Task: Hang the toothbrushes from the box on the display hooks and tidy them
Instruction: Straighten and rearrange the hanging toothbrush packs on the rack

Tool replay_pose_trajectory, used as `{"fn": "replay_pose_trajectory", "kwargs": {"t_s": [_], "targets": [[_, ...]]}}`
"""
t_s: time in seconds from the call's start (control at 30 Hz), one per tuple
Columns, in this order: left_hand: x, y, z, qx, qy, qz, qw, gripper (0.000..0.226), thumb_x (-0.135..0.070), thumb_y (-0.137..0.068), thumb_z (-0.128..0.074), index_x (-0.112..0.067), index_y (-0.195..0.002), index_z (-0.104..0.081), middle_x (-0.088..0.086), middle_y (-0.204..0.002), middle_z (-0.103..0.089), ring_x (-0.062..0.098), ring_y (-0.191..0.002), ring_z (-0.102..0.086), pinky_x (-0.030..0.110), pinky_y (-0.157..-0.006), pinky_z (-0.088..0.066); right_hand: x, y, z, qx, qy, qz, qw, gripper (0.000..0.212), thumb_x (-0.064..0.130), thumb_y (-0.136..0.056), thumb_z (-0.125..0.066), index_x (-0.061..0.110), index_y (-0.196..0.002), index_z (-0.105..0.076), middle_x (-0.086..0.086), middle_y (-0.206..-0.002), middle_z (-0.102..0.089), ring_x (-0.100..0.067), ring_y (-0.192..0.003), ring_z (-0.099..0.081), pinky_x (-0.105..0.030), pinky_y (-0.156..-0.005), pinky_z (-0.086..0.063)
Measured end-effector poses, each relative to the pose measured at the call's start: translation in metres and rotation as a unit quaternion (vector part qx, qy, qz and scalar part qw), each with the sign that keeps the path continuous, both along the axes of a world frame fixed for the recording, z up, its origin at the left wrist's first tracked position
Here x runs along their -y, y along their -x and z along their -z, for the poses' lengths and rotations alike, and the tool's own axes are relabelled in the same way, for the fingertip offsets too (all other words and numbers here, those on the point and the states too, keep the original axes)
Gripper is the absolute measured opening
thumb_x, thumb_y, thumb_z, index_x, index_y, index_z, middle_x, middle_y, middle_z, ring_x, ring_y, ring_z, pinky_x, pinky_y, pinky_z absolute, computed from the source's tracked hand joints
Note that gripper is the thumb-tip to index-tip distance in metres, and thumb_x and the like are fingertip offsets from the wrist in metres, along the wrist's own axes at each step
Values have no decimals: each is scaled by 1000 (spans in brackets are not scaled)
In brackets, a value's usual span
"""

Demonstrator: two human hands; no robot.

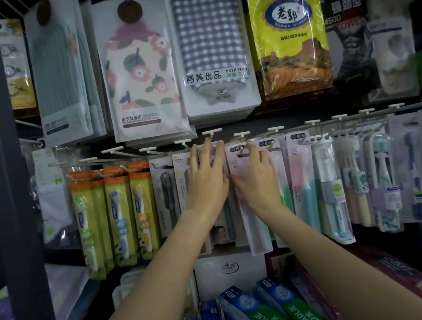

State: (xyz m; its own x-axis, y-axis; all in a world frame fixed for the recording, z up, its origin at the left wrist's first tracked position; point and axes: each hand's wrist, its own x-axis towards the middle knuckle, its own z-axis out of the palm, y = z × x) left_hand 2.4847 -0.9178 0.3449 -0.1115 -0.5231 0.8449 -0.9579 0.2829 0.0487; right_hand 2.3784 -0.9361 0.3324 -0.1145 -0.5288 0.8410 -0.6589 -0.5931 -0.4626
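Observation:
A row of white display hooks (211, 132) runs across the middle of the rack, with packaged toothbrushes hanging from them. My left hand (208, 179) lies flat with spread fingers on a pale toothbrush pack under the centre hook, its fingertips at the pack's top. My right hand (256, 176) rests on the pink toothbrush pack (253, 224) beside it, fingers up at the pack's hanging hole. Whether either hand pinches a pack is hidden. Orange-topped packs (119, 215) hang at the left, pink and teal ones (304, 187) at the right. No box shows.
Bagged bath towels (212, 49) hang on the row above. Toothpaste boxes (265, 313) lie on the shelf below my arms. A dark upright post (6, 186) stands at the left. More toothbrush packs (384, 182) fill the hooks to the far right.

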Motion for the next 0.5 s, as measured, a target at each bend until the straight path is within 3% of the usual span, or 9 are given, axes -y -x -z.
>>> {"fn": "replay_pose_trajectory", "kwargs": {"t_s": [0.13,0.2,0.3,0.37,0.43,0.5], "targets": [[-3,0,23,-3,43,25,999,73,3,-87,-49,-18,-148,-14,7,-156,-4,32,-143,1,47,-114,-19,-9,2,11,-11,-12,-4,1000,85,15,-80,-71,11,-146,-17,-11,-137,-37,-24,-128,-38,-29,-98,-38],[-7,-1,44,-39,57,50,996,74,5,-86,-52,-17,-147,-17,7,-156,-8,30,-143,-6,39,-112,-19,-14,2,23,-10,-33,-17,999,88,12,-80,-70,11,-146,-12,-11,-140,-32,-24,-130,-34,-28,-100,-37],[-12,1,80,-160,48,86,982,72,1,-86,-55,-19,-146,-20,5,-152,-15,25,-136,-30,33,-108,-34,-19,3,51,-6,-72,-31,997,83,14,-83,-68,8,-145,-14,-11,-143,-29,-23,-130,-36,-24,-100,-34],[-13,4,98,-216,54,93,971,65,0,-87,-54,-17,-143,-26,7,-143,-28,22,-122,-44,31,-96,-46,-21,4,70,-5,-94,-28,995,82,16,-83,-68,7,-145,-14,-12,-144,-28,-24,-131,-37,-27,-104,-35],[-13,6,106,-271,46,106,955,59,-1,-89,-52,-20,-141,-29,4,-135,-35,13,-109,-50,26,-88,-47,-22,4,82,-5,-105,-30,994,83,16,-84,-67,7,-145,-13,-14,-147,-24,-26,-134,-33,-32,-107,-36],[-13,6,105,-351,20,123,928,54,-3,-91,-49,-22,-139,-31,3,-127,-44,4,-98,-48,19,-81,-41,-25,4,84,4,-117,-48,992,83,17,-86,-65,9,-147,-9,-13,-150,-19,-24,-137,-28,-27,-105,-32]]}}
